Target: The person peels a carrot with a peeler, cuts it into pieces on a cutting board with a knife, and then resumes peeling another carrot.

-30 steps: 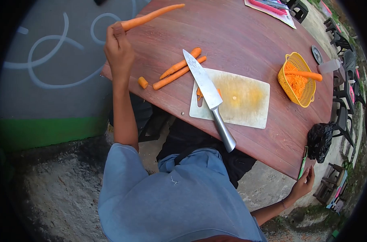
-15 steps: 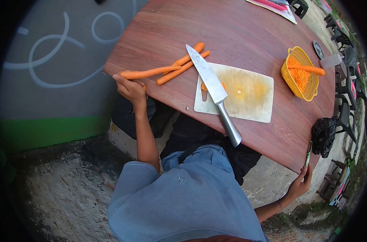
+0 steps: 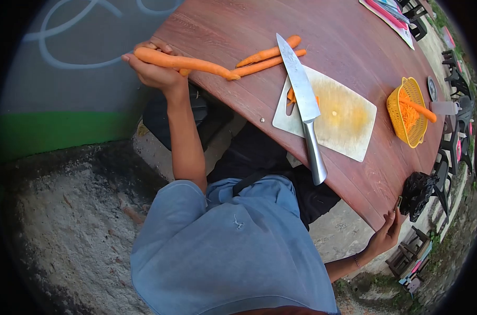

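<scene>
My left hand [image 3: 160, 73] is closed around the thick end of a long carrot [image 3: 196, 64], at the table's left edge. A short orange tip pokes out beneath that hand, perhaps another carrot. Two more carrots [image 3: 270, 54] lie just beyond, by the tip of a large kitchen knife [image 3: 304, 94]. The knife rests across a white cutting board [image 3: 348, 134], its steel handle reaching past the board toward the near edge. At the near right corner my right hand [image 3: 386, 233] pinches a slim tool [image 3: 399, 201], apparently a peeler, mostly hidden by the fingers.
A yellow basket [image 3: 416, 137] with shredded carrot and one whole carrot stands at the right of the wooden table [image 3: 228, 31]. Near it are a bottle [image 3: 444, 108] and a small dish [image 3: 432, 89]. A black plastic bag [image 3: 419, 191] sits by the right corner.
My left hand has turned and lifted the carrot's thick end, gripping it more fully. My right hand has turned the slim tool, so less of it shows. The whole view has shifted.
</scene>
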`<state>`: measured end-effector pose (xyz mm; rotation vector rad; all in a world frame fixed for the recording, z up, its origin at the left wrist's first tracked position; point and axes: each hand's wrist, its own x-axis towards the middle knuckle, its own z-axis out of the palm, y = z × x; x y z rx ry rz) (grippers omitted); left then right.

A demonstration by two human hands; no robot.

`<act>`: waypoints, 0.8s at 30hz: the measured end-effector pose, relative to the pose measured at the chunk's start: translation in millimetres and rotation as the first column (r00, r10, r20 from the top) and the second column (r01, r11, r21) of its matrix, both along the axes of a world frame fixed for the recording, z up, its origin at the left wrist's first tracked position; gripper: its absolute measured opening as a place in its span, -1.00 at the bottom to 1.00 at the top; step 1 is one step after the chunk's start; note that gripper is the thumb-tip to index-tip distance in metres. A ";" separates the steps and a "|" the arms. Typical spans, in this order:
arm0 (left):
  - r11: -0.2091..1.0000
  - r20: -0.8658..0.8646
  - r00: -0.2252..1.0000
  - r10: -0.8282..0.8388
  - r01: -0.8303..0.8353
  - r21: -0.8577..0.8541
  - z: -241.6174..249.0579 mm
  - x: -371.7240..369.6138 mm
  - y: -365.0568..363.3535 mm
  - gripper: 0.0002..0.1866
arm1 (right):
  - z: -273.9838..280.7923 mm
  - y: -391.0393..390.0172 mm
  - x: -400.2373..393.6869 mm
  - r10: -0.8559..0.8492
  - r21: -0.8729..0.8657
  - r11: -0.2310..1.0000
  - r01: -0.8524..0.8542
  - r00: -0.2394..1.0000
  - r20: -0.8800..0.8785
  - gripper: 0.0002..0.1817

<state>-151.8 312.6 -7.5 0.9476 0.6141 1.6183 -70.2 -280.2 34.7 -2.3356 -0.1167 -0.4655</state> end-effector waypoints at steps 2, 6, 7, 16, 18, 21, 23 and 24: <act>0.971 0.023 0.971 -0.239 0.238 0.037 34.9 9.1 -15.8 -0.35 | 14.0 29.4 10.2 0.066 0.032 0.997 -0.066 0.998 -0.002 -0.69; 0.655 0.034 0.697 -0.717 0.655 0.376 64.3 31.4 -30.7 -0.30 | 38.0 109.3 46.7 0.496 0.203 0.854 -0.480 0.867 -0.037 -0.65; 0.482 0.041 0.527 -0.849 0.740 0.470 68.9 40.8 -31.1 -0.27 | 44.0 138.0 55.0 0.623 0.264 0.763 -0.590 0.780 -0.058 -0.63; 0.556 0.147 0.554 -0.820 0.707 0.436 136.4 97.5 -107.2 -0.24 | 83.4 320.2 76.7 0.978 0.736 0.205 -0.645 0.116 -0.171 -0.48; 0.524 0.125 0.548 -0.827 0.670 0.527 129.6 105.9 -105.2 -0.24 | 76.8 330.1 78.9 0.982 0.757 0.188 -0.626 0.131 -0.136 -0.52; 0.611 0.043 0.689 -0.724 0.611 0.503 97.7 120.1 -99.4 -0.28 | 72.2 334.5 91.3 0.977 0.774 0.214 -0.596 0.130 -0.171 -0.59; 0.614 -0.008 0.754 -0.656 0.540 0.576 72.2 136.6 -99.3 -0.30 | 66.2 336.6 99.4 0.963 0.788 0.269 -0.554 0.134 -0.234 -0.59; 0.616 -0.057 0.828 -0.558 0.459 0.640 71.5 140.6 -99.8 -0.31 | 65.2 339.9 102.1 0.944 0.762 0.328 -0.558 0.174 -0.278 -0.62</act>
